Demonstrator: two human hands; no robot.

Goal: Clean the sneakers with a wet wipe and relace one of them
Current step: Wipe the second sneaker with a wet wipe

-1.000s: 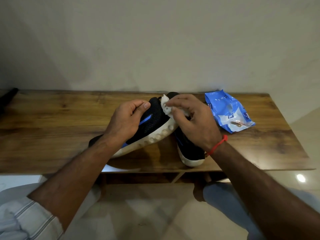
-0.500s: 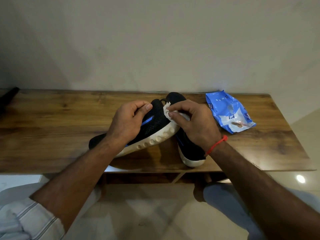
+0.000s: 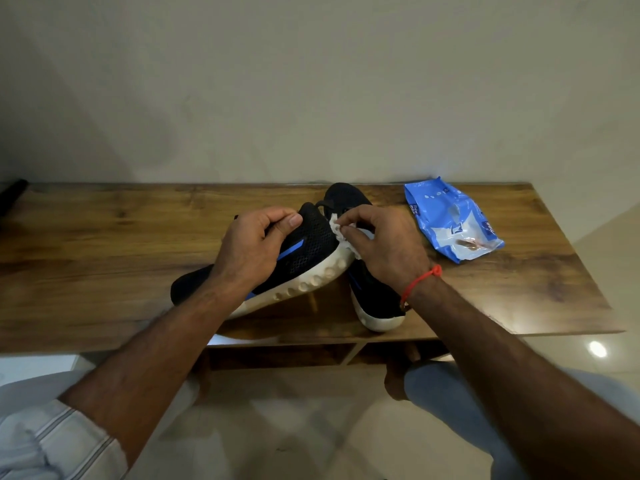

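A black mesh sneaker (image 3: 304, 251) with a blue stripe and a white sole lies tilted on its side on the wooden table (image 3: 104, 244). My left hand (image 3: 254, 249) grips its upper, thumb on the mesh. My right hand (image 3: 384, 247) pinches a crumpled white wet wipe (image 3: 341, 233) against the heel end of that sneaker, where mesh meets sole. The second black sneaker (image 3: 374, 296) stands upright behind and to the right, partly hidden by my right hand and wrist.
A blue pack of wet wipes (image 3: 450, 223) lies on the table at the right. A dark object (image 3: 10, 199) sits at the table's far left edge. A wall rises right behind the table. My knees are below its front edge.
The right hand has slid the wipe slightly down and back along the sneaker's heel. The left hand keeps its grip; the tilted sneaker has barely moved.
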